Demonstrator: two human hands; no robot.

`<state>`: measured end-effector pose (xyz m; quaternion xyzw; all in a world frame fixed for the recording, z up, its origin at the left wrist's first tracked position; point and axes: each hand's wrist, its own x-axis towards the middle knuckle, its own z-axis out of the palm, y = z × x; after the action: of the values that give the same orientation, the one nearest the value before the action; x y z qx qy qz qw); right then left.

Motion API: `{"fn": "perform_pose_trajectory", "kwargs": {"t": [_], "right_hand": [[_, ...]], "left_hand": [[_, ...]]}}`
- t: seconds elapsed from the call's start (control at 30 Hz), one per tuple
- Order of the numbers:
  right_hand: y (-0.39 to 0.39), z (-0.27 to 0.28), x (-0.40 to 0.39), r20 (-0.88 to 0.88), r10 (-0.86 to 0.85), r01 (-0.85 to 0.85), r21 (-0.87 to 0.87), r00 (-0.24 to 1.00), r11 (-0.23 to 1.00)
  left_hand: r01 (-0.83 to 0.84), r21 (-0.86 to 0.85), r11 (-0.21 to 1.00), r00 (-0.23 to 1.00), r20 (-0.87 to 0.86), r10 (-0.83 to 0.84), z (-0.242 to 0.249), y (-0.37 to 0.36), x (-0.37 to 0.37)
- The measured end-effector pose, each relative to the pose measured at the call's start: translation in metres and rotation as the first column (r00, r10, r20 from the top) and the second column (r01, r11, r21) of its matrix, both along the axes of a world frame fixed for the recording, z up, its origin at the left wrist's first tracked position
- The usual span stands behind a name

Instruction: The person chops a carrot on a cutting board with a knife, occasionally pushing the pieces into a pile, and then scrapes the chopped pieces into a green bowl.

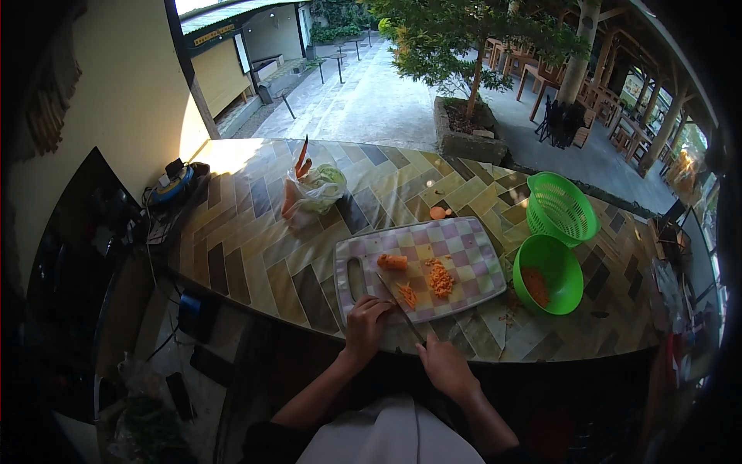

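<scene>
My right hand (444, 367) grips a knife (401, 312) by its handle. The blade slants up and left across the near part of a checkered cutting board (483, 255). Curled together, the fingers of my left hand (367, 325) rest at the board's near left edge, close beside the blade; anything under them is hidden. Just right of the blade lie thin carrot strips (406, 295). A thick carrot piece (393, 262) sits farther up, and a small heap of diced carrot (440, 279) lies to its right.
Right of the board stands a green bowl (568, 267) with orange bits inside, and behind it a green colander (553, 197). Carrot ends (439, 213) lie beyond the board. A plastic bag (317, 192) with vegetables is at the back left. A power strip (171, 184) sits far left.
</scene>
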<state>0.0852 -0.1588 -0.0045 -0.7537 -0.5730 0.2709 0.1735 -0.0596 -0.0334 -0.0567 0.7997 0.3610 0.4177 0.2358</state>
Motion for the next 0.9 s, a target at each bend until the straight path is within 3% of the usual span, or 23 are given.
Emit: {"fn": "perform_pose_trajectory", "kwargs": {"t": [0.13,0.33,0.9], "right_hand": [[0.010,-0.002,-0.005,0.050,-0.011,0.010,0.035,0.999,0.999],[0.003,-0.001,0.004,-0.089,-0.009,0.017,0.087,0.996,0.996],[0.016,0.000,-0.018,0.018,-0.040,0.040,0.000,0.999,0.999]], "left_hand": [[0.001,0.071,0.997,1.000,-0.029,0.001,-0.004,-0.003,-0.001],[-0.005,-0.101,0.995,1.000,-0.017,0.003,0.011,-0.001,-0.003],[0.024,-0.087,0.996,0.999,0.031,-0.021,0.003,0.004,-0.003]]}}
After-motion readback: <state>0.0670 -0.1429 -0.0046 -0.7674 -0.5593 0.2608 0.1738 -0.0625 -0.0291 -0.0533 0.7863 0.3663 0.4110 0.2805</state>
